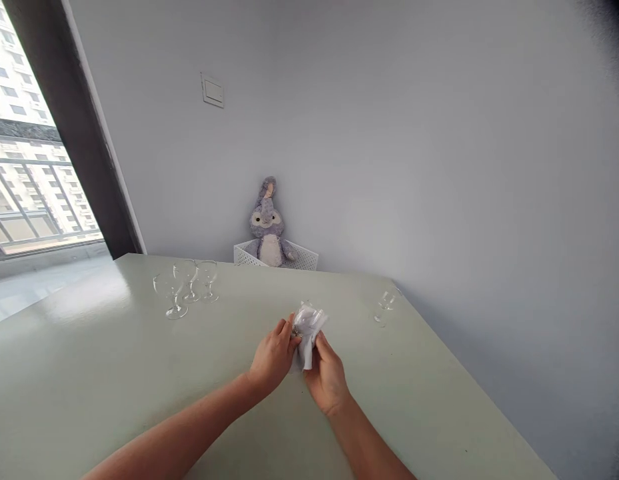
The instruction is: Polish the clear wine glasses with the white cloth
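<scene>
Over the middle of the table, a clear glass [316, 317] is tilted between both hands, a white cloth [308, 347] bunched against it. My left hand [272, 357] is closed at the glass's left end, where its stem or foot seems to be; the fingers partly cover it. From the right, my right hand [329, 377] is closed on the cloth, thumb up along its edge. The cloth hides much of the glass. To the left stand three clear stemmed glasses: a front one [175, 311], a back one [189, 297] and a right one [209, 295].
A smaller stemmed glass [386, 303] stands near the right edge of the pale green table [214, 440]. Behind the table, a plush rabbit [267, 227] sits in a white perforated basket [306, 258] against the wall. A window is at the left.
</scene>
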{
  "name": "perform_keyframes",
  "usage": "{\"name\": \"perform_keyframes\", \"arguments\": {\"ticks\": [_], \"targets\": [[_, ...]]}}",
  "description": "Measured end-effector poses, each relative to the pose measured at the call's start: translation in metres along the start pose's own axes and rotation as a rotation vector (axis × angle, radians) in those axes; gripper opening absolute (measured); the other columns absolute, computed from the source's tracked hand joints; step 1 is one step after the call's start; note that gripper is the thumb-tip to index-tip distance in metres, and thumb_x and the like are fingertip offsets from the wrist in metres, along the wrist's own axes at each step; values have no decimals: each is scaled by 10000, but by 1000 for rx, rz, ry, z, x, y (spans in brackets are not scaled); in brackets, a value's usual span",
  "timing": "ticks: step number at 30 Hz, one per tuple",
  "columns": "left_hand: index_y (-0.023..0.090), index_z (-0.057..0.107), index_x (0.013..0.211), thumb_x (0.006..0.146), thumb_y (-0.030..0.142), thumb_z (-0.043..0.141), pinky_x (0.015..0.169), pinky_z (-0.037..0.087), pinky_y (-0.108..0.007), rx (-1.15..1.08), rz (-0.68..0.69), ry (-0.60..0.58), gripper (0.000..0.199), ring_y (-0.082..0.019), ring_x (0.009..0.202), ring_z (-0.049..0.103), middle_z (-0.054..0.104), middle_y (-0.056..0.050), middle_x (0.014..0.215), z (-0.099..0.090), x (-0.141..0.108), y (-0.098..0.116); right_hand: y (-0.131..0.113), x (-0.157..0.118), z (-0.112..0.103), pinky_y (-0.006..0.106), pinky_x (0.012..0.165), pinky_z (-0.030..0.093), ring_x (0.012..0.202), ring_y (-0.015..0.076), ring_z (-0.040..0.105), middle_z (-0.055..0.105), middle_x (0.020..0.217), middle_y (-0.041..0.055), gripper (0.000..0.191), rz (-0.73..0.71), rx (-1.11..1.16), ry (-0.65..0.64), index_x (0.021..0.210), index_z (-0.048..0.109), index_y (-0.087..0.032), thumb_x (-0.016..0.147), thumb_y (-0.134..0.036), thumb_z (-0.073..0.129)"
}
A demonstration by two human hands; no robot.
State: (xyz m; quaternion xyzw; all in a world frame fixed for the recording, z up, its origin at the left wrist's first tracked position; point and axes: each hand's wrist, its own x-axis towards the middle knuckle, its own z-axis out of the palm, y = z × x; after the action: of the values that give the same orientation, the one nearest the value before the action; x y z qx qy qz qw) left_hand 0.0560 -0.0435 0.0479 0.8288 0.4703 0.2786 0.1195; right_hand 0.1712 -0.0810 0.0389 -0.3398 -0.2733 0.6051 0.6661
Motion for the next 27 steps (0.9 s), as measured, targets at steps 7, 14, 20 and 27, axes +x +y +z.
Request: {"name": "perform_keyframes", "arguments": {"ticks": [7,14,20,27], "targets": [[208,313,1333,766,127,431,1020,186,-473,-257,4,38,586,-289,1277,259,326,-126,1376,16,-7,14,11,-3,1,249,552,461,783,176,596,643,883,39,317,-20,-207,-28,947,552,-237,725,-458,601],[178,420,1234,783,387,528,794,423,-318,-1315,-260,-498,509,-211,934,561,589,-103,1060,-25,11,-2,-7,-6,-4,263,537,443,630,175,600,629,682,42,335,219,-53,-223,834,579,-142,703,-444,641],[166,502,1069,655,351,692,792,411,-290,-1396,-325,-361,493,-209,958,551,570,-97,1088,-28,13,-3,-9,-4,-6,264,562,423,599,156,578,614,679,27,340,259,-121,-318,844,580,-137,692,-432,655],[199,426,1075,625,329,707,805,420,-286,-1308,-598,-82,546,-166,932,575,600,-63,1042,-15,21,-22,-11,-4,-12,279,633,429,692,150,512,594,786,22,176,-410,-1028,-168,935,584,-182,826,-243,460]]}}
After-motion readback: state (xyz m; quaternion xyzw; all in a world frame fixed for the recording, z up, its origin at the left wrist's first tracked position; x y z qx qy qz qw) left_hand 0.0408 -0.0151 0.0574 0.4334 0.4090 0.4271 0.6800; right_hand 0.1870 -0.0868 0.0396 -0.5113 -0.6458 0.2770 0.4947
